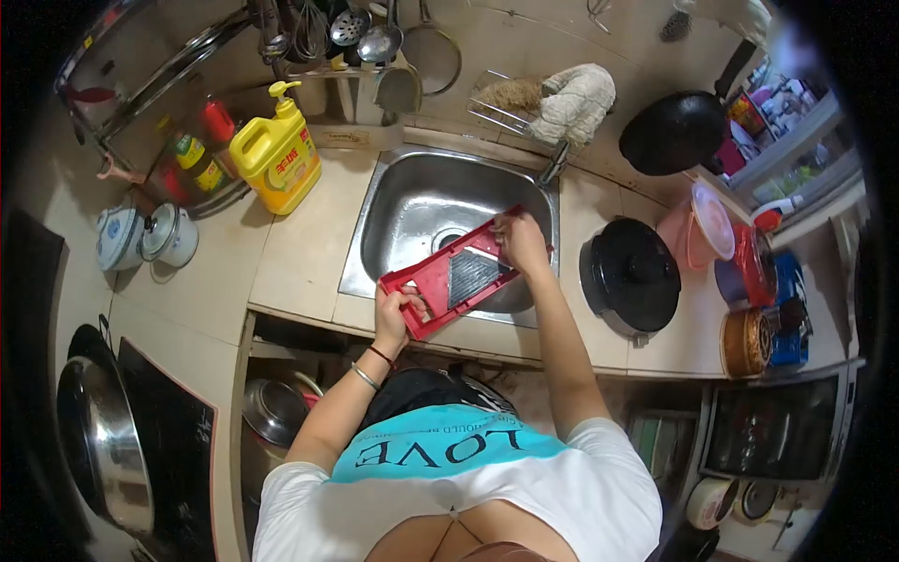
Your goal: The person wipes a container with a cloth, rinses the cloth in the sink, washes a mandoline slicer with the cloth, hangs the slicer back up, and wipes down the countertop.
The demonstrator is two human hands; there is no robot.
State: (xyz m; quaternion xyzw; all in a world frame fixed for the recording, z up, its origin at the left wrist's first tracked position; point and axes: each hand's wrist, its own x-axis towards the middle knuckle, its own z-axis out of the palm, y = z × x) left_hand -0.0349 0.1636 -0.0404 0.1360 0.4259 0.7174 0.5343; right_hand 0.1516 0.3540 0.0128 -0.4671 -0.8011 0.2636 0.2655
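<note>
A red mandoline slicer (434,283) with a dark ridged slicing plate in its middle is held tilted over the near part of the steel sink (382,206). My left hand (397,314) grips its lower left end, with fingers passing through the opening in the frame. At the upper right end, my right hand (521,242) is closed over the slicer with its fingers curled. Whether anything small lies under those fingers is hidden. The sink's drain (450,238) shows just beyond the slicer, and the basin looks wet.
The faucet (554,163) rises at the sink's back right corner. A yellow pump jug (278,155) stands left of the sink, a black lidded pot (631,278) right of it. Ladles and strainers (379,44) hang behind. A pink bucket (698,228) stands farther right.
</note>
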